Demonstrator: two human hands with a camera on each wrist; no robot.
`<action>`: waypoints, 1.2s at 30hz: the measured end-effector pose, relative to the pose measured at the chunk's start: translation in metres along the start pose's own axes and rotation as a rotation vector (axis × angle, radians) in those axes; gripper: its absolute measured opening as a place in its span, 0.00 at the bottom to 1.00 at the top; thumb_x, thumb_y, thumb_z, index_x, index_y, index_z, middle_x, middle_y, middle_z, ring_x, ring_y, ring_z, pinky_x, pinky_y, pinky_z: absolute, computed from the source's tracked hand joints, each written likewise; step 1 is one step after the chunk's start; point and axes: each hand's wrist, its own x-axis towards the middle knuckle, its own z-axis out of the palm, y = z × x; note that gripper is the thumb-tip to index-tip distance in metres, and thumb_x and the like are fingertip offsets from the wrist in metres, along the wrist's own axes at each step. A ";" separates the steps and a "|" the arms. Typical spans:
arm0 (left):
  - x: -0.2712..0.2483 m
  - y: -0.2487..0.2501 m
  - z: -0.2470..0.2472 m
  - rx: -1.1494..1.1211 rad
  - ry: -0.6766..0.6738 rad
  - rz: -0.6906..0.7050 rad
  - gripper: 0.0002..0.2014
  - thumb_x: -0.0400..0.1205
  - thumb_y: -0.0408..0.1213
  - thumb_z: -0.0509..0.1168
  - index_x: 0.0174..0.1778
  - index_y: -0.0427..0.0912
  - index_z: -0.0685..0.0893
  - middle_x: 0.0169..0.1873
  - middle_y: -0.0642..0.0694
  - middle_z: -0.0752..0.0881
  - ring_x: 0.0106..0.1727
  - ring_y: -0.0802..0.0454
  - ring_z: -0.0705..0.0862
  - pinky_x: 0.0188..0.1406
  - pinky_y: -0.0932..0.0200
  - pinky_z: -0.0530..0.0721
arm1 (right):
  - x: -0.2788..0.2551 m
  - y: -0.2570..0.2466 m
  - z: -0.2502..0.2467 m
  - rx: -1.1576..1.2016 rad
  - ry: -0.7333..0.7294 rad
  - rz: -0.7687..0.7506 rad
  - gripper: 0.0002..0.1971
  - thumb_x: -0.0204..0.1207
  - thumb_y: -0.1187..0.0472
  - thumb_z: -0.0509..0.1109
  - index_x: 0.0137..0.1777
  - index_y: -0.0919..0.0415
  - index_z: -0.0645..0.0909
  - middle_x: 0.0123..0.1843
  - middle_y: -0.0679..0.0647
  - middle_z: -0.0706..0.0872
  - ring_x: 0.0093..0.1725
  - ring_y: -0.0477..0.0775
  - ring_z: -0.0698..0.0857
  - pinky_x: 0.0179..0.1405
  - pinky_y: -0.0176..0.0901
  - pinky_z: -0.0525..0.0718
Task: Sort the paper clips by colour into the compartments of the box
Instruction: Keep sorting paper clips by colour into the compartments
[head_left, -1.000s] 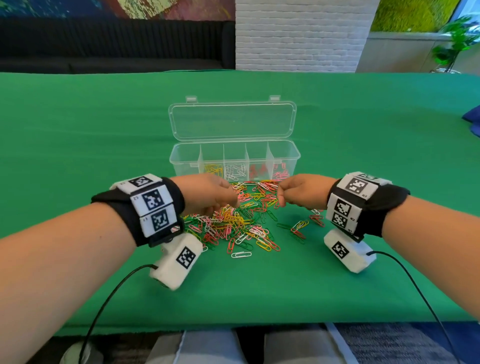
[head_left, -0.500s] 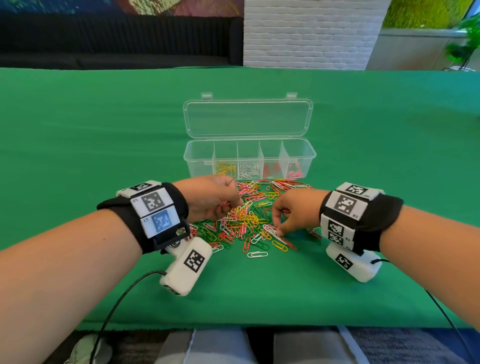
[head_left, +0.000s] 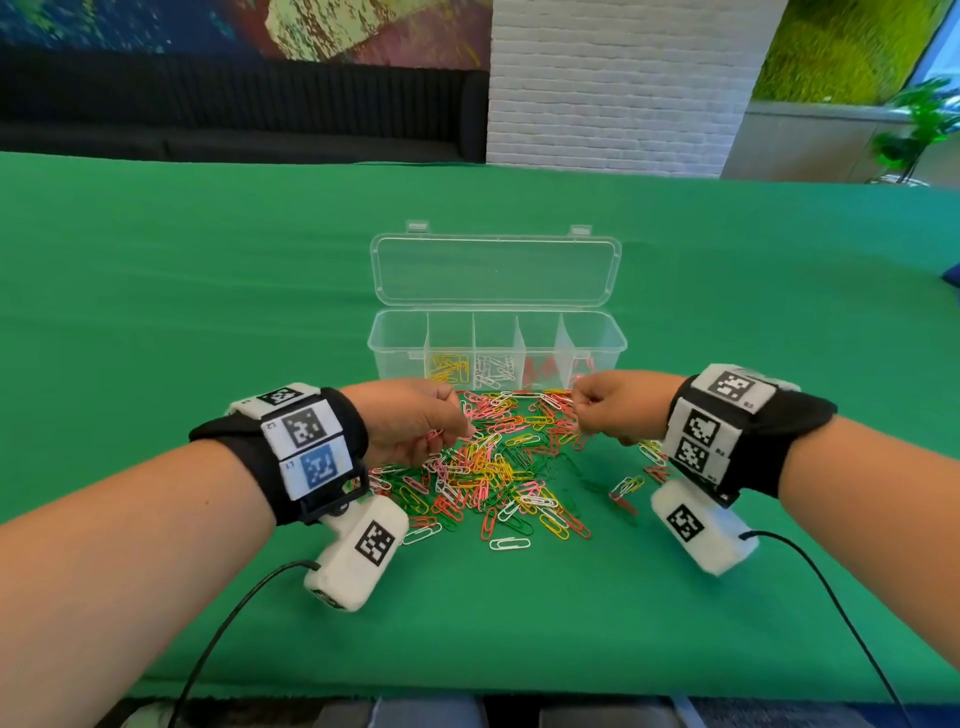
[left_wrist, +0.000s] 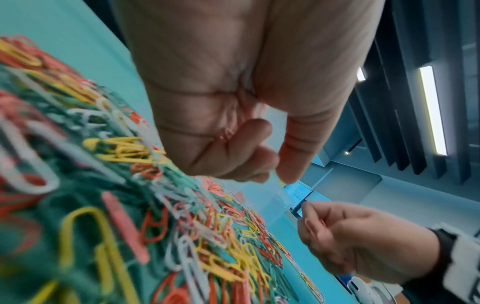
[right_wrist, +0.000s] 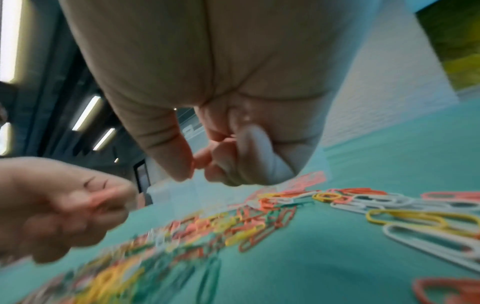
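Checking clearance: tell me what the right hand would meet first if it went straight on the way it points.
Probably the front wall of the clear plastic compartment box, just beyond the right hand; depth is unclear.

Clear plastic box (head_left: 496, 340) sits lid-open on the green cloth, with yellow clips (head_left: 450, 368), white clips (head_left: 493, 366) and red clips (head_left: 537, 370) each in their own compartment. A messy multicolour pile of paper clips (head_left: 501, 467) is just in front.

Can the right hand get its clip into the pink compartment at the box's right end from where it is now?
Probably yes. The right hand hangs just in front of the open box, whose lid is folded back, and nothing stands between them.
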 end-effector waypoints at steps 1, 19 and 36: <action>0.001 0.004 0.001 0.019 0.008 0.006 0.14 0.79 0.24 0.64 0.32 0.43 0.70 0.24 0.47 0.76 0.19 0.59 0.69 0.15 0.70 0.65 | 0.003 0.001 -0.004 0.097 0.022 0.025 0.11 0.75 0.67 0.61 0.33 0.56 0.68 0.38 0.61 0.80 0.28 0.52 0.71 0.27 0.39 0.73; 0.068 0.112 0.040 0.102 0.100 0.192 0.16 0.75 0.19 0.67 0.30 0.41 0.73 0.21 0.45 0.75 0.20 0.56 0.70 0.15 0.70 0.65 | 0.042 0.027 -0.082 0.756 0.180 0.178 0.15 0.79 0.79 0.52 0.38 0.65 0.75 0.29 0.57 0.69 0.27 0.49 0.70 0.13 0.28 0.71; 0.132 0.155 0.065 0.289 0.198 0.033 0.11 0.84 0.31 0.57 0.35 0.36 0.74 0.36 0.43 0.79 0.38 0.51 0.81 0.45 0.62 0.82 | 0.069 0.030 -0.097 1.029 0.125 0.229 0.07 0.81 0.67 0.56 0.53 0.72 0.71 0.41 0.64 0.75 0.39 0.56 0.76 0.48 0.46 0.77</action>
